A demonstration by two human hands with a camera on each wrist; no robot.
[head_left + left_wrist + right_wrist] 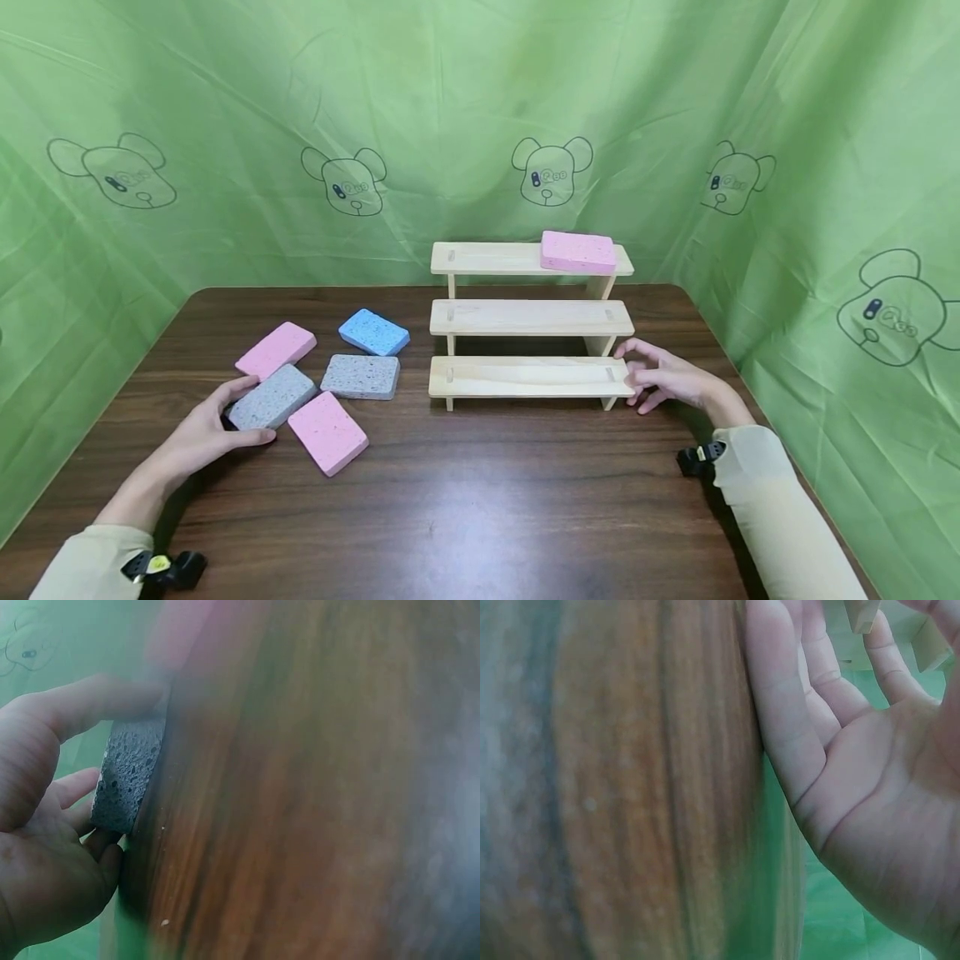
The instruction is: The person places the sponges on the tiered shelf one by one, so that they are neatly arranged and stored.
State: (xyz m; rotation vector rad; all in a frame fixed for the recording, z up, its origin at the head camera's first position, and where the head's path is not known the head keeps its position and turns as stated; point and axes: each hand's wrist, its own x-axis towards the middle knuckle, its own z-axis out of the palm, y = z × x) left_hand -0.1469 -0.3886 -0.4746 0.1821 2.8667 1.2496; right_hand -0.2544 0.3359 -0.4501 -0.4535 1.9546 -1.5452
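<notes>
3 pink sponges [578, 251], 2 grey sponges [272, 397], 1 blue sponge [373, 332].

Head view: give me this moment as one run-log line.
left hand: grips grey sponge block on table | right hand: open, touching bottom step of wooden riser | top step: pink sponge block

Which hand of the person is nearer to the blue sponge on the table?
The left hand. It grips a grey sponge just left and in front of the blue sponge. The right hand is farther, at the right end of the wooden shelf.
</notes>
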